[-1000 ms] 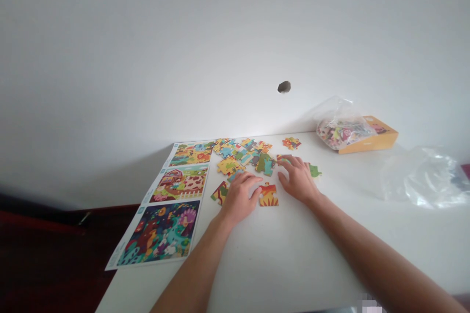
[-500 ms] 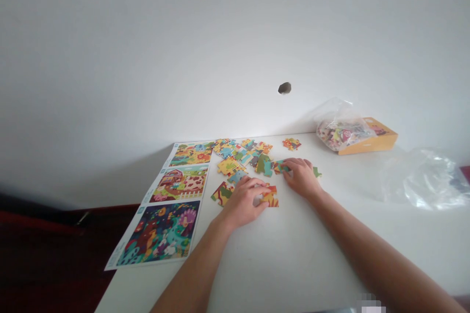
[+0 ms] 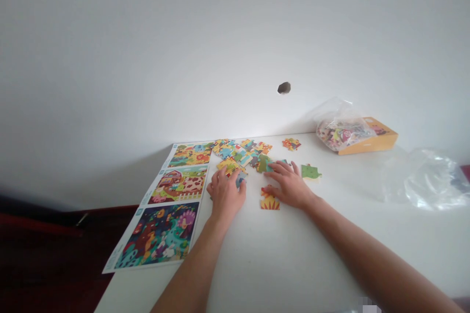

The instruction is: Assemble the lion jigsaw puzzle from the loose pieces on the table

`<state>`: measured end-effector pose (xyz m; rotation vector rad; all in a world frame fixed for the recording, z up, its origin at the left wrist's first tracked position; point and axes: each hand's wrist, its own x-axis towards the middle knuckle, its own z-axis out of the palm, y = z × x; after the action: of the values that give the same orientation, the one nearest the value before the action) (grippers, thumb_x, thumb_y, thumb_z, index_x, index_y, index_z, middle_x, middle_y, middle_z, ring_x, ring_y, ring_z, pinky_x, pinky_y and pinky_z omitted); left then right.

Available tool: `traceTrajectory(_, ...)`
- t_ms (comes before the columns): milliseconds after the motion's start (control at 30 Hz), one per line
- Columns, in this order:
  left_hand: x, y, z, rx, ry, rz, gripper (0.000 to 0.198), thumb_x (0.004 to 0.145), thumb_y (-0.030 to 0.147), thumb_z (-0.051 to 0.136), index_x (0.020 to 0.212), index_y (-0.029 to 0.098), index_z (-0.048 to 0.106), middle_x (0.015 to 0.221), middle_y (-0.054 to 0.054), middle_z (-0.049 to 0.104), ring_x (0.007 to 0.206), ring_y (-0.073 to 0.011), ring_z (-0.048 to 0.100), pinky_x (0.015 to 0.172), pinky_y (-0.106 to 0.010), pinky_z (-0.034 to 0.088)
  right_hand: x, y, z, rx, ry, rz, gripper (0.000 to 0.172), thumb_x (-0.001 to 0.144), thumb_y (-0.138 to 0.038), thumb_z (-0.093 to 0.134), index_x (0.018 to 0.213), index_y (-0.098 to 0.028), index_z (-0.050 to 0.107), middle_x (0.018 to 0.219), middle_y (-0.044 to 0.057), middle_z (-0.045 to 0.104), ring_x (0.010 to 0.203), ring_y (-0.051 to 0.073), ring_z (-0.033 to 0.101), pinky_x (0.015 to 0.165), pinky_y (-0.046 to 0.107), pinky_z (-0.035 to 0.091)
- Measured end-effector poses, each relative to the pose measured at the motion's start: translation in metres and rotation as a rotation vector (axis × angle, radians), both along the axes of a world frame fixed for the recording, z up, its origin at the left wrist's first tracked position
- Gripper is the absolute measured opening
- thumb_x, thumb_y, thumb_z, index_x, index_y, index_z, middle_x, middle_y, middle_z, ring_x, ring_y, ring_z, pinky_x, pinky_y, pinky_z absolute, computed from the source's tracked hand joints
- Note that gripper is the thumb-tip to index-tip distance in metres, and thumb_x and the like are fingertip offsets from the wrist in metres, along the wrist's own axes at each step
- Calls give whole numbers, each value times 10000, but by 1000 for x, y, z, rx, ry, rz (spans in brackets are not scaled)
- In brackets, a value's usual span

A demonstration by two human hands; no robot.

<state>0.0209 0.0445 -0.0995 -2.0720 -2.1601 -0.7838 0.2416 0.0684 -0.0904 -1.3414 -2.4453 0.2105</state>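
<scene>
My left hand [image 3: 226, 194] lies over the near left of a pile of jigsaw puzzle pieces [image 3: 240, 155], fingers spread. Under and beside its fingertips are a blue-grey puzzle piece [image 3: 241, 179] and others partly hidden. My right hand [image 3: 291, 184] is open too, fingers stretched to the left across the table. Its fingertips reach a green and teal puzzle piece [image 3: 263, 163], and its thumb is by an orange and yellow puzzle piece [image 3: 270, 201]. Right of this hand lies a green puzzle piece [image 3: 310, 171].
A printed picture sheet [image 3: 194, 234] with three scenes lies along the table's left edge. Behind stands an orange box [image 3: 367, 144] with a clear bag of pieces [image 3: 343, 132]. One loose orange piece [image 3: 291, 144] sits near the wall. A crumpled clear bag [image 3: 433, 181] lies right.
My left hand has moved left, away from the orange and yellow piece, onto the pile's near edge. My right hand has shifted left and nearer me, uncovering the green piece.
</scene>
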Motion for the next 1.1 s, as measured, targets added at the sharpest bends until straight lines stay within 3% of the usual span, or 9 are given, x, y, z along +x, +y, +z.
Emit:
traceTrajectory(100, -2, 2, -7, -44, 9, 20, 412, 858, 341, 557, 1254, 250, 623, 1405, -169, 470, 1281, -389, 403, 965, -596, 393, 3, 5, -2, 42, 12, -147, 285, 914, -408, 552, 1123, -255, 672, 1303, 97, 575, 1269, 302, 447, 1116, 596, 203)
traceTrajectory(233, 1, 1, -9, -28, -3, -48, 403, 863, 324, 551, 1252, 249, 623, 1402, -164, 473, 1285, -373, 414, 1005, -583, 393, 12, 10, -3, 53, 26, -256, 253, 905, -335, 541, 1086, -224, 680, 1262, 104, 591, 1226, 299, 477, 1088, 555, 278)
traceTrajectory(500, 4, -1, -4, -24, -39, -164, 349, 854, 305, 573, 1181, 235, 670, 1342, -159, 516, 1262, -352, 449, 1023, -558, 407, 10, 10, -7, -27, 8, -209, 407, 895, -324, 519, 1288, -234, 580, 1437, 92, 491, 1379, 319, 344, 1105, 625, 233)
traceTrajectory(1100, 5, 0, -9, 9, -103, -154, 314, 815, 313, 642, 1122, 262, 680, 1321, -130, 530, 1239, -340, 446, 999, -556, 413, 14, 12, -12, -8, 9, -215, 380, 906, -338, 507, 1260, -239, 601, 1443, 86, 492, 1368, 304, 381, 1103, 634, 245)
